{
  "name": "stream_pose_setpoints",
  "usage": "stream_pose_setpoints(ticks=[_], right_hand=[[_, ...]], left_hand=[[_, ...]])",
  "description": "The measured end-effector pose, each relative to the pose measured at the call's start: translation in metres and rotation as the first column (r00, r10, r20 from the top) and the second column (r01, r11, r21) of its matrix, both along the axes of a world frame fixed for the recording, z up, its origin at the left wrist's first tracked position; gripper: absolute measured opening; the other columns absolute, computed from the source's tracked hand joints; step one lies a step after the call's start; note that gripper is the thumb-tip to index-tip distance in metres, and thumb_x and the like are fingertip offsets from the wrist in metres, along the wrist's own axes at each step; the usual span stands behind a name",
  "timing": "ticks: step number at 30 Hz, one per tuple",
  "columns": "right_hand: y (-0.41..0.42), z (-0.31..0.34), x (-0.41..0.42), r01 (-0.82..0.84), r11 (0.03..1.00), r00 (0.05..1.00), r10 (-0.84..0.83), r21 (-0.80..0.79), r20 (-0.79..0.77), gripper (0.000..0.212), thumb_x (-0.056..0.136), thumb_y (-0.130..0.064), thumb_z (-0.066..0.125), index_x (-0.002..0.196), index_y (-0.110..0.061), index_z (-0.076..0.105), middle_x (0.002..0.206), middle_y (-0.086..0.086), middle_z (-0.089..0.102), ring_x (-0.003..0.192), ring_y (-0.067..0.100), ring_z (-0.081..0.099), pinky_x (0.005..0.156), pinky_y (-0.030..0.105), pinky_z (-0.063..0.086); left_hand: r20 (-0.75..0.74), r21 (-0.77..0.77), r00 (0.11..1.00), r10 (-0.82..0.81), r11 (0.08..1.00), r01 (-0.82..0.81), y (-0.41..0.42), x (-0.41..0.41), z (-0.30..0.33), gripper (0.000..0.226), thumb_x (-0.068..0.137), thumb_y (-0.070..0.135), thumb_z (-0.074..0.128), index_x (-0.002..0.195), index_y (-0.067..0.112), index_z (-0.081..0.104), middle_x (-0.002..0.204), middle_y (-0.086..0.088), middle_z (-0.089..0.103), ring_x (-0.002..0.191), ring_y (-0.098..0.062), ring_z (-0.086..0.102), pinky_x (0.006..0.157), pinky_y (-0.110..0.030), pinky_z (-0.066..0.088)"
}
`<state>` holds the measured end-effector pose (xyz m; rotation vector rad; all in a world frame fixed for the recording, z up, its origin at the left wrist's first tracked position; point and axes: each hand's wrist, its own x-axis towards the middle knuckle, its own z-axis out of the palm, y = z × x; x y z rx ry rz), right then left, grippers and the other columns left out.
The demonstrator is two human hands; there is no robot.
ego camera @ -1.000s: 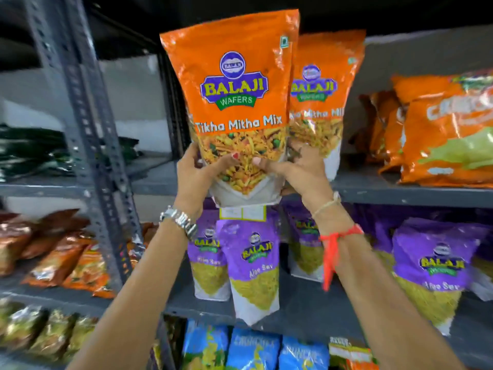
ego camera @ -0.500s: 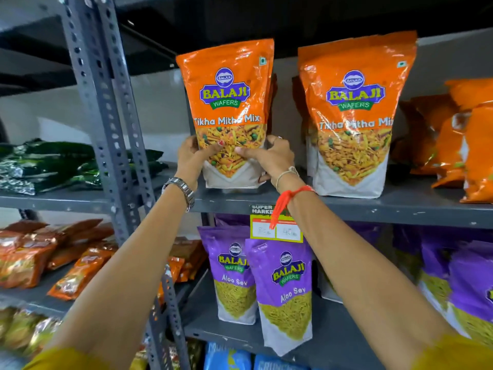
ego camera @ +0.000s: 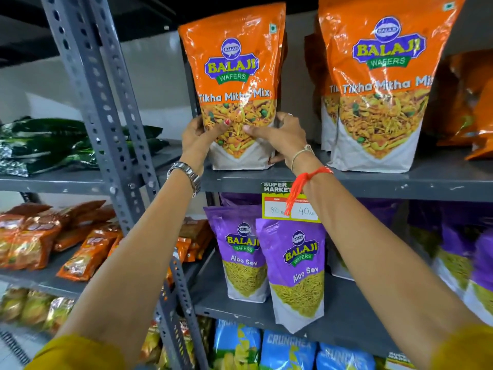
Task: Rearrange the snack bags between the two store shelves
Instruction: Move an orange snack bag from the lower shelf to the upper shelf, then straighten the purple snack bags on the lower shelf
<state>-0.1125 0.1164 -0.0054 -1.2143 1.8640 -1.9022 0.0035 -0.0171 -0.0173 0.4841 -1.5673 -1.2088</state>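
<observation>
An orange Tikha Mitha Mix bag [ego camera: 234, 62] stands upright at the left end of the upper grey shelf [ego camera: 373, 180], its base on the shelf. My left hand [ego camera: 197, 137] grips its lower left side and my right hand [ego camera: 280, 134] grips its lower right side, thumbs across the front. More orange bags of the same kind [ego camera: 381, 84] stand to the right on that shelf. Purple Aloo Sev bags [ego camera: 296, 273] stand on the lower shelf [ego camera: 346, 327] beneath.
A perforated grey upright post [ego camera: 106, 129] rises just left of the held bag. Green packets [ego camera: 53, 142] and orange packets [ego camera: 40, 241] lie on the neighbouring rack to the left. A price tag [ego camera: 290, 206] hangs from the shelf edge. Blue bags [ego camera: 288, 351] fill the bottom shelf.
The orange bag went from being held up in front of the shelf to standing on the upper shelf's left end. Both hands moved forward with it and still hold it.
</observation>
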Motion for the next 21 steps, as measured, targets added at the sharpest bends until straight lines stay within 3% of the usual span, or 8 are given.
stream_pose_setpoints(ticks=[3,5,8,12,14,16,18,21], right_hand=[[0.003,0.001,0.003,-0.007,0.998,1.0,0.008,0.068,-0.011,0.082,0.068,-0.042,0.081,0.134,-0.017,0.04,0.136,0.006,0.053,0.124,0.03,0.051,0.094,0.05,0.053],[0.012,-0.004,0.005,0.032,0.999,0.997,-0.03,0.028,-0.072,0.086,0.072,-0.042,0.077,0.14,-0.014,0.033,0.14,0.009,0.049,0.128,0.028,0.047,0.102,0.039,0.045],[0.046,-0.036,0.011,0.12,0.946,0.98,-0.161,-0.302,-0.115,0.062,0.076,-0.033,0.075,0.129,-0.017,0.047,0.116,0.004,0.06,0.11,0.019,0.059,0.097,0.037,0.049],[0.092,-0.133,0.009,0.384,0.718,0.922,-0.336,-0.581,0.195,0.016,0.078,-0.017,0.062,0.084,-0.031,0.058,0.072,0.001,0.066,0.068,0.024,0.063,0.066,0.041,0.055],[0.102,-0.188,-0.006,0.482,0.696,0.875,-0.35,-0.532,0.335,0.013,0.071,-0.02,0.059,0.078,-0.03,0.056,0.06,-0.01,0.062,0.058,0.016,0.059,0.059,0.03,0.05],[0.101,-0.238,-0.03,0.458,0.804,0.869,-0.315,-0.379,0.381,0.025,0.068,-0.011,0.062,0.086,-0.027,0.055,0.07,-0.011,0.061,0.06,0.002,0.059,0.06,0.015,0.048],[0.091,-0.281,-0.055,0.295,0.944,0.895,-0.218,-0.149,0.39,0.049,0.06,-0.008,0.065,0.105,-0.017,0.051,0.092,-0.001,0.058,0.079,0.003,0.058,0.069,0.013,0.046],[0.081,-0.317,-0.074,-0.018,0.991,0.887,-0.046,0.134,0.46,0.095,0.047,-0.01,0.069,0.136,-0.011,0.036,0.128,0.013,0.051,0.111,0.022,0.047,0.076,0.017,0.043]], left_hand=[[0.011,0.014,1.0,0.001,1.0,-0.001,-0.001,0.002,-0.001,0.07,0.06,0.028,0.08,0.12,0.012,0.049,0.123,-0.012,0.062,0.11,-0.023,0.061,0.099,-0.047,0.048],[-0.027,0.001,0.999,0.034,0.999,-0.034,0.008,0.003,-0.001,0.069,0.067,0.024,0.077,0.126,0.01,0.042,0.127,-0.014,0.058,0.111,-0.023,0.059,0.1,-0.046,0.047],[-0.261,-0.03,0.944,0.204,0.975,-0.219,0.034,0.017,-0.017,0.048,0.081,0.022,0.065,0.122,0.007,0.046,0.122,-0.011,0.058,0.109,-0.02,0.057,0.101,-0.042,0.047],[-0.549,-0.043,0.772,0.321,0.911,-0.41,0.081,0.032,-0.103,0.012,0.085,0.014,0.058,0.096,0.018,0.056,0.091,0.0,0.059,0.086,-0.025,0.055,0.08,-0.046,0.046],[-0.476,0.009,0.808,0.347,0.921,-0.39,0.103,0.026,-0.165,0.014,0.084,0.011,0.056,0.091,0.023,0.055,0.085,0.0,0.056,0.078,-0.026,0.05,0.071,-0.041,0.042],[-0.348,0.089,0.887,0.304,0.952,-0.292,0.126,0.018,-0.225,0.015,0.08,0.016,0.059,0.092,0.024,0.054,0.087,0.0,0.054,0.077,-0.017,0.052,0.069,-0.029,0.043],[-0.196,0.164,0.96,0.201,0.972,-0.17,0.145,0.01,-0.276,0.027,0.075,0.021,0.063,0.1,0.018,0.052,0.095,0.004,0.054,0.08,-0.002,0.055,0.071,-0.016,0.045],[-0.012,0.284,0.999,-0.038,0.958,0.04,0.164,-0.005,-0.32,0.054,0.076,0.01,0.067,0.123,0.012,0.041,0.113,0.008,0.052,0.094,0.011,0.055,0.078,-0.01,0.048]])
